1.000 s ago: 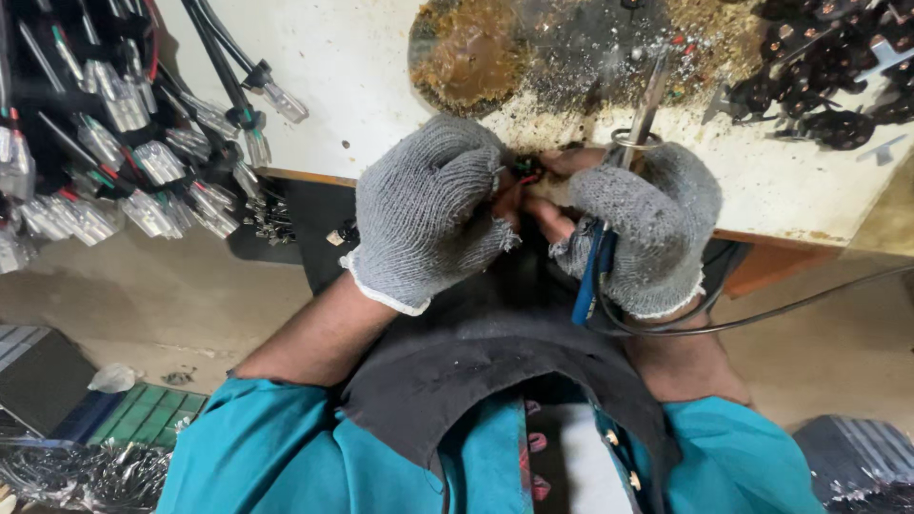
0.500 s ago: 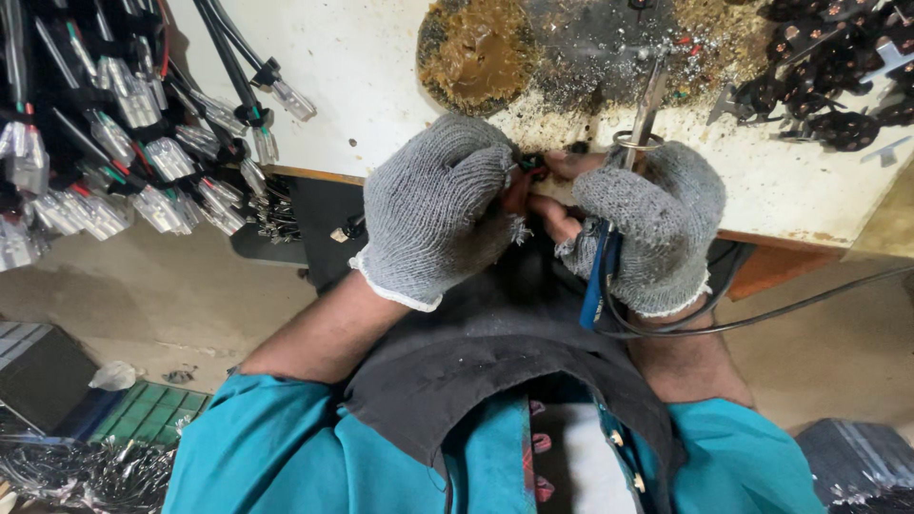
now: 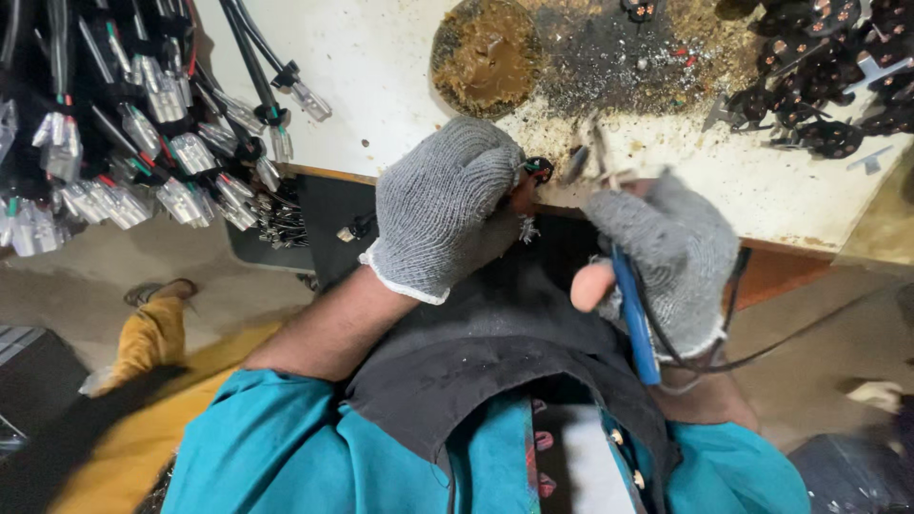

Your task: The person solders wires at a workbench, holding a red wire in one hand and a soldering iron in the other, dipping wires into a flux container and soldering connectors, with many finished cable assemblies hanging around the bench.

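My left hand [image 3: 447, 205], in a grey knit glove, is closed on a small black round part [image 3: 539, 169] at the edge of the white worktable [image 3: 381, 86]. My right hand [image 3: 666, 257], also gloved with one bare fingertip showing, grips a soldering iron with a blue handle [image 3: 633, 319]; its metal tip [image 3: 595, 143] points up toward the table, a little to the right of the black part. The right hand is blurred. A black cable [image 3: 762, 347] runs off from the iron to the right.
A bundle of black wires with clear plastic connectors [image 3: 143, 143] hangs at the left. A round tin of brown paste [image 3: 486, 52] and burnt residue lie on the table ahead. Several black round parts [image 3: 828, 76] are piled at the top right. A person's leg in yellow trousers [image 3: 152, 333] is at the lower left.
My right hand has pulled down and to the right, away from my left hand, taking the iron's tip off the black part. The view has shifted slightly.
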Demonstrator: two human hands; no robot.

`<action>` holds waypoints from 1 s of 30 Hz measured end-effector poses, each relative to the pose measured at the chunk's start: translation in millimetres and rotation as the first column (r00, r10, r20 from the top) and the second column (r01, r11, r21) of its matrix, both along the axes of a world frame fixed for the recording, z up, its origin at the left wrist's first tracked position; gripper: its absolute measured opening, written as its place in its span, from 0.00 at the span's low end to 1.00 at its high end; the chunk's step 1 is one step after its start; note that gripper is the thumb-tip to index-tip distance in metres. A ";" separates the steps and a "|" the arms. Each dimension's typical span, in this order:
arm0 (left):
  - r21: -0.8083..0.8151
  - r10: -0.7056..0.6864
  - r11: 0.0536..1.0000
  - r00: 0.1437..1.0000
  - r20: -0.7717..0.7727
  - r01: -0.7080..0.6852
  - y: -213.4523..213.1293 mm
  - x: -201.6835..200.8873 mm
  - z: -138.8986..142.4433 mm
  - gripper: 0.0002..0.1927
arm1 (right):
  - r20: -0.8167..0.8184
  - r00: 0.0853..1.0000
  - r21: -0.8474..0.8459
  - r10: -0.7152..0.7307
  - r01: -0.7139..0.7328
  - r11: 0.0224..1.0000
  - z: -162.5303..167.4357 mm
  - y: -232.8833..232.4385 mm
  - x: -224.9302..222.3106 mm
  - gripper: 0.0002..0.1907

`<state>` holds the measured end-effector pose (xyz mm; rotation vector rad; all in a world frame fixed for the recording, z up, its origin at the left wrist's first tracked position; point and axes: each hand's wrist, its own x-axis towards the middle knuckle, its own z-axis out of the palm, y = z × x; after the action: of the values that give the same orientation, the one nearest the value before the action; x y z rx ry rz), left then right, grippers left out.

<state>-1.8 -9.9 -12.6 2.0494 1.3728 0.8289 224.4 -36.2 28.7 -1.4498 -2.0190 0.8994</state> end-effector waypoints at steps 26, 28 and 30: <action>-0.060 -0.018 0.998 1.000 0.019 0.019 0.6 -0.3 3.1 0.13 | 0.266 0.930 -0.210 0.255 -0.203 0.956 -57.4 -22.5 25.8 0.11; -0.043 -0.011 0.999 1.000 0.012 0.012 0.6 -0.7 2.8 0.13 | 0.232 0.934 -0.182 0.272 -0.233 0.955 -60.4 -23.6 25.8 0.12; -0.026 -0.015 1.000 1.000 0.027 0.016 0.3 -0.9 2.6 0.14 | 0.168 0.934 0.097 0.315 -0.333 0.938 -62.9 -22.1 26.0 0.10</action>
<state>-2.7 -9.6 -10.0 2.0197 1.3443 0.8249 250.4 -58.2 -34.2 -1.1654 -2.4312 0.7931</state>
